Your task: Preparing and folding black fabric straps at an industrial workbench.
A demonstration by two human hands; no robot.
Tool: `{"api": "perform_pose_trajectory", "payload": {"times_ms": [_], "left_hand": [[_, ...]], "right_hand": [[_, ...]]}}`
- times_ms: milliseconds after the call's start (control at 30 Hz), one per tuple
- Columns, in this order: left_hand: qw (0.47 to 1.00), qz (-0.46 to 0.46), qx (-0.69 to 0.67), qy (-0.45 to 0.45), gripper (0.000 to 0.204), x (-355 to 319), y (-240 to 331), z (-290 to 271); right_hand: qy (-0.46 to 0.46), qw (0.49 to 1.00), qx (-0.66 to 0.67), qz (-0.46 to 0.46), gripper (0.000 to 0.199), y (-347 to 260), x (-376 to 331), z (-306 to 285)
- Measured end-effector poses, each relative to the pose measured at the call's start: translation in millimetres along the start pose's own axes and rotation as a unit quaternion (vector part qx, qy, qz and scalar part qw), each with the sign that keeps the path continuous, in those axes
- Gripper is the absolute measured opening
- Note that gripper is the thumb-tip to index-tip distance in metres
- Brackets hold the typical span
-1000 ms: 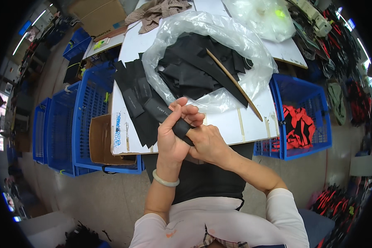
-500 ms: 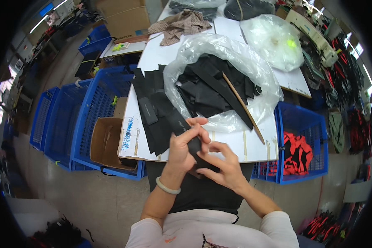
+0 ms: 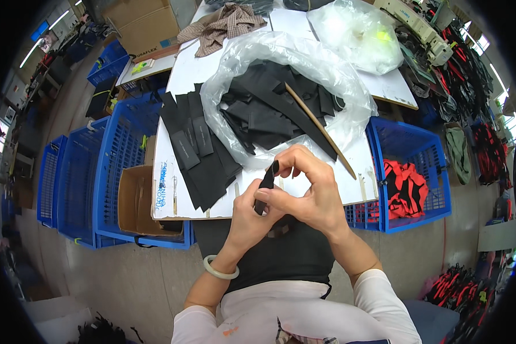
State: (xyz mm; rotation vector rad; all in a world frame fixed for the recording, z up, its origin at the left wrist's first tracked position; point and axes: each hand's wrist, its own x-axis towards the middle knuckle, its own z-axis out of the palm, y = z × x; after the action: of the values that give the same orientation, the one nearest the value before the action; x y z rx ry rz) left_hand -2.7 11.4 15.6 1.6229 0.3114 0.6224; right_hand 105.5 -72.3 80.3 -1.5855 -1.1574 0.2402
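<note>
Pinching a small black fabric piece [image 3: 265,186] between my left hand [image 3: 247,217] and right hand [image 3: 307,192], I am keeping its edges aligned, judging that matters most.

Both hands, the left hand [image 3: 247,215] and the right hand [image 3: 311,192], meet at the frame's centre, just off the near edge of the table [image 3: 281,189]. Bare table shows only in a narrow strip beside them. Above, a clear bag of black pieces [image 3: 281,103] fills the middle, with a wooden stick [image 3: 320,131] slanting across its right side. Flat black strips [image 3: 198,152] cover the left part. Blue crates [image 3: 410,172] flank both table sides.
</note>
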Motion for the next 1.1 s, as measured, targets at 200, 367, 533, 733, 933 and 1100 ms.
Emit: {"api": "perform_pose_trajectory", "payload": {"times_ms": [200,367,533,733,933,1100], "left_hand": [[0.998,0.013,0.045,0.039,0.025,-4.8,4.1,-4.0],[0.975,0.096,0.157,0.121,0.028,-8.5,4.4,2.4],[0.962,0.125,0.218,0.102,0.028,-11.2,-5.2,-4.8],[0.977,0.109,0.174,0.063,0.027,-12.0,4.2,0.6],[0.993,-0.077,-0.044,-0.073,0.021,-13.7,6.6,3.2],[0.908,-0.261,-0.281,-0.169,0.022,-22.3,1.3,0.8]], "right_hand": [[0.017,0.995,0.097,-0.027,0.013,14.3,-15.3,5.8],[0.002,0.988,0.153,0.036,0.013,10.1,-30.7,9.6],[-0.012,0.998,-0.046,-0.032,0.022,-1.4,-33.8,14.0],[0.024,0.998,0.059,-0.024,0.022,10.3,-40.2,15.2],[0.119,0.942,0.291,0.121,0.020,10.0,-16.7,5.7],[0.155,0.916,0.348,0.124,0.018,22.6,14.2,5.3]]}}
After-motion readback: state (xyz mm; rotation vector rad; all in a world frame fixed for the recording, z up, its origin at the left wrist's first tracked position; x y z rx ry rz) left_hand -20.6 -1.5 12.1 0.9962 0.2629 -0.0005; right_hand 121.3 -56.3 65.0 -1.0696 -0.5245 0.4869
